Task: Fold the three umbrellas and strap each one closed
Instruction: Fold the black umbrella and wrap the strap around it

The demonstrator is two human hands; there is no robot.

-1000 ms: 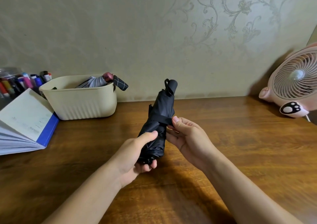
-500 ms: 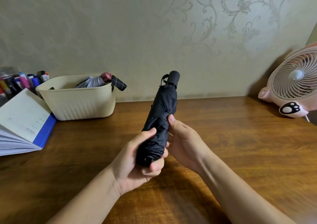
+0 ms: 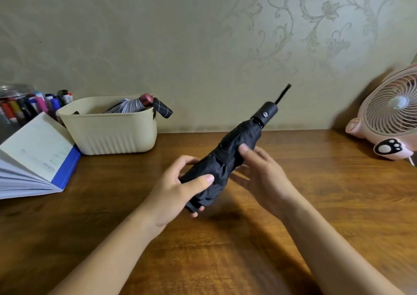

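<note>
Holding a folded black umbrella (image 3: 228, 159) up off the table (image 3: 248, 261), out to the right of the cream basket (image 3: 108, 136) and nearer the camera. Got the left hand (image 3: 178, 188) wrapped round the fat lower end, thumb across the top of the cloth and fingertips poking out underneath, so properly clamped on there. Got the right hand (image 3: 264, 172) further up the roll, on the side away from the basket, with the thumb laid on the cloth. Can't tell if the fingers below are closing on it or just cupping it, way too blurry. Tilted up and away from the basket, with the black handle (image 3: 265, 113) at the high end and a thin wrist loop (image 3: 283, 95) sticking out past that, smeared by motion. Looks rolled up pretty snug, but honestly can't tell whether the strap is done up.

Spotted two more lying inside the basket: a grey umbrella (image 3: 126, 107) with a pinkish knob, and a checked umbrella (image 3: 163, 109) poking over the right rim. Also seeing an open book (image 3: 36, 154) with a blue cover just left of the basket, a bunch of marker pens (image 3: 29, 102) behind that, and a pink fan (image 3: 392, 114) way off to the right of the basket, against the wall.
</note>
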